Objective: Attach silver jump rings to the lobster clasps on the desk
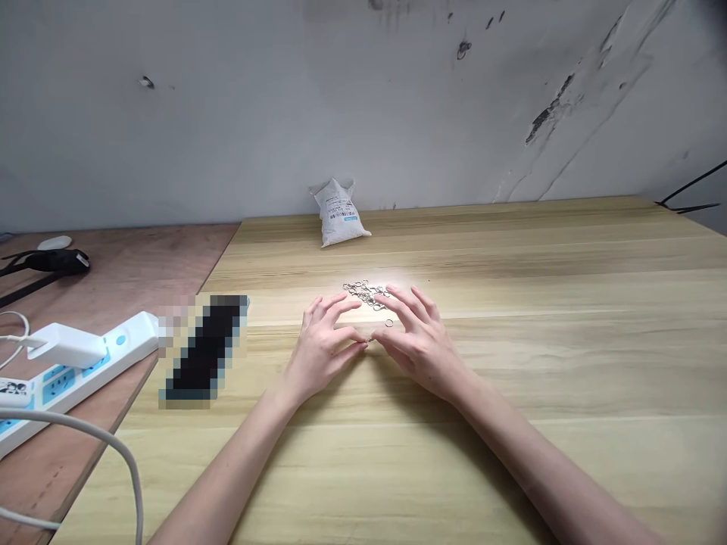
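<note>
My left hand (322,347) and my right hand (419,339) rest on the light wooden table (511,363), thumbs and forefingers meeting over a tiny metal piece (369,341). Both hands pinch it; the other fingers are spread. Just beyond the fingertips lies a small heap of several silver metal rings and clasps (365,293). One loose ring (389,323) lies by my right forefinger.
A small white bag (339,213) stands at the wall behind the heap. A blurred dark flat object (205,350) lies left of my hands. On the brown table at left sit a white power strip (73,363) with a plug and cable, and a black item (48,262).
</note>
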The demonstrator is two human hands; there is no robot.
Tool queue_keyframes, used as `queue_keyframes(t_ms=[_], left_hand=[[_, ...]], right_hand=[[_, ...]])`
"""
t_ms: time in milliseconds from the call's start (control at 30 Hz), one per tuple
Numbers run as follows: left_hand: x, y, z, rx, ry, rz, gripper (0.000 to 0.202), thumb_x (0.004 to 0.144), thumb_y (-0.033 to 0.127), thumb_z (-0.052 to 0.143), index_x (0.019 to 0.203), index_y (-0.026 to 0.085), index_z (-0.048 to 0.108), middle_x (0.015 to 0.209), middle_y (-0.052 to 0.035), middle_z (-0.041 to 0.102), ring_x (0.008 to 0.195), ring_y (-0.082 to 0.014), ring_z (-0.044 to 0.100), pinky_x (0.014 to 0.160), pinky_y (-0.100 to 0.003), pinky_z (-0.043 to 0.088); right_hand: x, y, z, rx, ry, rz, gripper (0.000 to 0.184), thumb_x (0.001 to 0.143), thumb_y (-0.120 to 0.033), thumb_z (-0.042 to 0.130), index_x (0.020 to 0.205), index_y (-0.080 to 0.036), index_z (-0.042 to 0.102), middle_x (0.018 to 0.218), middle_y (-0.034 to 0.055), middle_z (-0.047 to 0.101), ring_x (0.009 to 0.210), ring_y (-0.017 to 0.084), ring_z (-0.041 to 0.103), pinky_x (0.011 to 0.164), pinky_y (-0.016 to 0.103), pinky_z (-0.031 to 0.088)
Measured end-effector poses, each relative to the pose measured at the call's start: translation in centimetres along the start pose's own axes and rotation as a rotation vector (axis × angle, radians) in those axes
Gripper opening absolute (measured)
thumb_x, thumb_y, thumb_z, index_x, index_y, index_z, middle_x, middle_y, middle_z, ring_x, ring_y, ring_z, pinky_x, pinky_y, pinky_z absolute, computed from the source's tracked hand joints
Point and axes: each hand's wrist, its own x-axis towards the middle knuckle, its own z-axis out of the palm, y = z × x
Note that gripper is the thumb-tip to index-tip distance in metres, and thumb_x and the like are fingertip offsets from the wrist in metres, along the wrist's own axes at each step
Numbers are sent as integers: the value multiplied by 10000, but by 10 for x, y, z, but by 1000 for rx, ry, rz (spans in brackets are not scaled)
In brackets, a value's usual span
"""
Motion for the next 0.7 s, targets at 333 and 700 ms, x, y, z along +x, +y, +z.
queue_keyframes(t_ms=[333, 700], left_hand=[[3, 0, -8, -463, 98, -304, 86, 866, 314, 637, 838, 254, 692, 1325, -27, 558, 1324, -232, 435, 1129, -482, 347], [0, 15, 1, -437, 51, -207, 77, 862, 292, 649, 828, 268, 715, 1262, -22, 582, 1276, -220, 467, 1096, -452, 388]], right_hand=[[4, -30, 11, 117, 86, 33, 108, 902, -190, 556, 853, -227, 644, 1253, 91, 607, 1288, 244, 471, 1103, 500, 313], [0, -9, 9, 254, -53, 100, 148, 916, -256, 538, 1020, -242, 642, 1188, 90, 626, 1194, 259, 510, 1042, 493, 354]])
